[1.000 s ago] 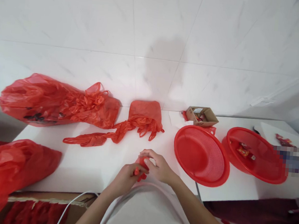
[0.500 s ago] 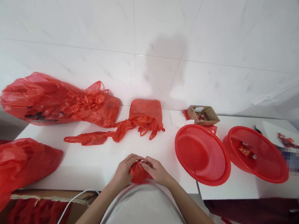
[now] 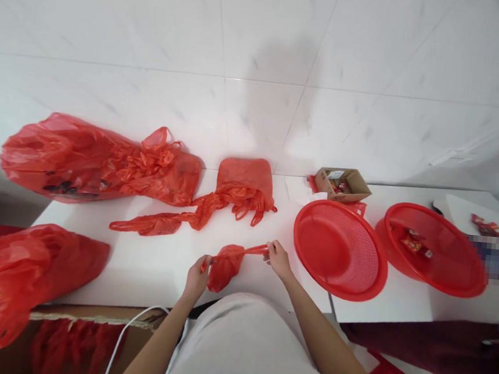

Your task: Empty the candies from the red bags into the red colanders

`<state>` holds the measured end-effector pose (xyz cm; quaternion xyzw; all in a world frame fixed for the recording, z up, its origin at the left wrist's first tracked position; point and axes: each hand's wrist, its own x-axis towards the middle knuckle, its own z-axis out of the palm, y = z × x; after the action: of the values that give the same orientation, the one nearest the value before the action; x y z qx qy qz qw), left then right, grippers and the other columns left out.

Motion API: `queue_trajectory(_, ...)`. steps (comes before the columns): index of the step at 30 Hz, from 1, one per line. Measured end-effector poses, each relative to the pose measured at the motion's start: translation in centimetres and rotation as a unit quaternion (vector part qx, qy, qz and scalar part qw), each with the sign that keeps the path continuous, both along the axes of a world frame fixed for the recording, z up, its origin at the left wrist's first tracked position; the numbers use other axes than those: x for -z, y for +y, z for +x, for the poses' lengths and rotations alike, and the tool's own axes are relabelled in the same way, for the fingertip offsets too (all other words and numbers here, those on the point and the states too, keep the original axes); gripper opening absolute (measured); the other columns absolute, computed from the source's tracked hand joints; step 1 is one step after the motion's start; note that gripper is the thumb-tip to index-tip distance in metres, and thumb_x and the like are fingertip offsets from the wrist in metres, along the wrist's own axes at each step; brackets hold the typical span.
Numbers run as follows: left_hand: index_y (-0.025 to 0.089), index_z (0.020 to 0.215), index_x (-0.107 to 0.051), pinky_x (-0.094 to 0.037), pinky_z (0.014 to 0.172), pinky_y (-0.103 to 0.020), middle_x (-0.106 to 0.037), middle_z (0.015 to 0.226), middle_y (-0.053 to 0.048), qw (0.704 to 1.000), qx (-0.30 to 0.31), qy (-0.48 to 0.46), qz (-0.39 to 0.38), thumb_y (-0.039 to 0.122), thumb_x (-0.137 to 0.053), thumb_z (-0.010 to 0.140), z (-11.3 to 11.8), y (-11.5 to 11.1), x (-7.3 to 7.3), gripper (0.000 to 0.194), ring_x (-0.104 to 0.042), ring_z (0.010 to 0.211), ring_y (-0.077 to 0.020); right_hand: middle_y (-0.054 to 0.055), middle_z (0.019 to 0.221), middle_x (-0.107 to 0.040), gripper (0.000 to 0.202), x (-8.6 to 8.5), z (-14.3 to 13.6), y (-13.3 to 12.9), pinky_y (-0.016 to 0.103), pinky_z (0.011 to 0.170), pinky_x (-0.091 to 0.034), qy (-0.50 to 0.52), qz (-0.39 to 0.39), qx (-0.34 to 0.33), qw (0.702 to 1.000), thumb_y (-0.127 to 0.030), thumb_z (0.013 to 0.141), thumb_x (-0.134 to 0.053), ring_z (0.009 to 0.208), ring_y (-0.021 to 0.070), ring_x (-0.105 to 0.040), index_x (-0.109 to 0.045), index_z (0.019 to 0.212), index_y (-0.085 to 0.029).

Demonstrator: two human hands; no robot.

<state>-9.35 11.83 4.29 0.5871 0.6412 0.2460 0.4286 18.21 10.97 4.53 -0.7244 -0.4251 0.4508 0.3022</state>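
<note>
A small red plastic bag [image 3: 225, 269] hangs at the front edge of the white table, its two handles pulled apart sideways. My left hand [image 3: 199, 273] is closed on the handle at its left. The other handle is stretched out to the right, and my right hand [image 3: 277, 258] pinches its end. What the bag holds is hidden. Behind it on the table lies a flat red bag [image 3: 246, 175] with gathered handles, joined by a strip of crumpled red bag [image 3: 154, 224] on the left.
Large red bags [image 3: 64, 159] lie at the back left, another [image 3: 51, 257] at the front left. On the right are a red basket [image 3: 326, 252], a red basin [image 3: 444, 256] with small packets, and a cardboard box [image 3: 354, 187]. A cardboard carton [image 3: 133, 319] stands below the table edge.
My hands were close together over the bag; they have moved apart. The handles are now drawn out tight to both sides. The view has shifted slightly.
</note>
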Motion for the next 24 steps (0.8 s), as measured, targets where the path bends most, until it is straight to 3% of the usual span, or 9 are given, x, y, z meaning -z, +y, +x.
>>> queue_trajectory(3,0.021,0.084,-0.058,-0.043,0.094,-0.041,-0.063,0.099,-0.010,0.998,-0.053,0.018,0.022,0.045,-0.030,0.095,1.1,-0.2,0.6,0.039,-0.059,0.100,-0.0256,0.006,0.096,-0.068,0.036,0.5,-2.3,0.6,0.027,0.063,-0.050,0.029,0.007,-0.019,0.999,-0.050,0.097,-0.026,0.074,0.0152,-0.067,-0.046,0.104,-0.021)
queue_trajectory(8,0.021,0.088,-0.054,-0.045,0.085,-0.038,-0.061,0.091,-0.007,0.998,-0.052,0.023,0.024,0.049,-0.027,0.097,3.0,-1.1,1.0,0.040,-0.058,0.089,-0.0242,0.004,0.116,-0.067,0.047,0.9,-5.2,0.9,0.030,0.086,-0.049,0.026,0.027,-0.119,0.992,-0.044,0.086,-0.061,0.102,0.0171,-0.064,-0.046,0.125,-0.025)
queue_trajectory(11,0.021,0.090,-0.055,-0.047,0.078,-0.034,-0.064,0.089,-0.006,1.000,-0.012,0.020,0.011,0.049,-0.027,0.098,3.8,-1.6,1.8,0.041,-0.061,0.084,-0.0222,0.004,0.105,-0.070,0.034,1.7,-6.3,0.6,0.034,0.090,-0.047,-0.013,-0.005,-0.195,0.981,-0.036,0.079,-0.072,0.100,0.0210,-0.064,-0.061,0.108,-0.023)
queue_trajectory(13,0.020,0.092,-0.056,-0.047,0.078,-0.035,-0.066,0.091,-0.006,0.999,0.008,0.034,0.003,0.047,-0.027,0.098,4.0,-1.6,2.5,0.040,-0.063,0.086,-0.0225,0.004,0.095,-0.069,0.020,2.4,-6.7,0.2,0.037,0.088,-0.049,-0.039,-0.038,-0.243,0.968,-0.035,0.083,-0.069,0.092,0.0202,-0.065,-0.065,0.094,-0.018)
queue_trajectory(15,0.020,0.093,-0.057,-0.047,0.080,-0.036,-0.067,0.091,-0.007,0.998,0.028,0.059,-0.003,0.043,-0.028,0.099,4.0,-1.5,3.3,0.038,-0.063,0.088,-0.0230,0.005,0.097,-0.067,0.023,3.0,-6.8,-0.2,0.038,0.086,-0.051,-0.064,-0.065,-0.274,0.957,-0.037,0.090,-0.063,0.091,0.0181,-0.064,-0.065,0.095,-0.015)
queue_trajectory(19,0.017,0.096,-0.062,-0.048,0.082,-0.038,-0.067,0.088,-0.006,0.987,0.090,0.127,-0.025,0.038,-0.040,0.098,3.9,-0.9,4.7,0.030,-0.064,0.085,-0.0199,0.007,0.109,-0.064,0.031,4.1,-5.5,-0.8,0.040,0.086,-0.052,-0.129,-0.113,-0.262,0.950,-0.040,0.095,-0.055,0.096,0.0183,-0.063,-0.062,0.111,-0.014)
queue_trajectory(24,0.015,0.114,-0.060,-0.054,0.080,-0.040,-0.065,0.107,-0.007,0.958,0.165,0.226,-0.059,0.037,-0.056,0.093,3.5,0.2,5.7,0.031,-0.064,0.090,-0.0188,0.008,0.117,-0.061,0.032,5.1,-3.1,-1.2,0.041,0.089,-0.052,-0.190,-0.166,-0.220,0.942,-0.038,0.095,-0.056,0.102,0.0198,-0.061,-0.059,0.117,-0.016)
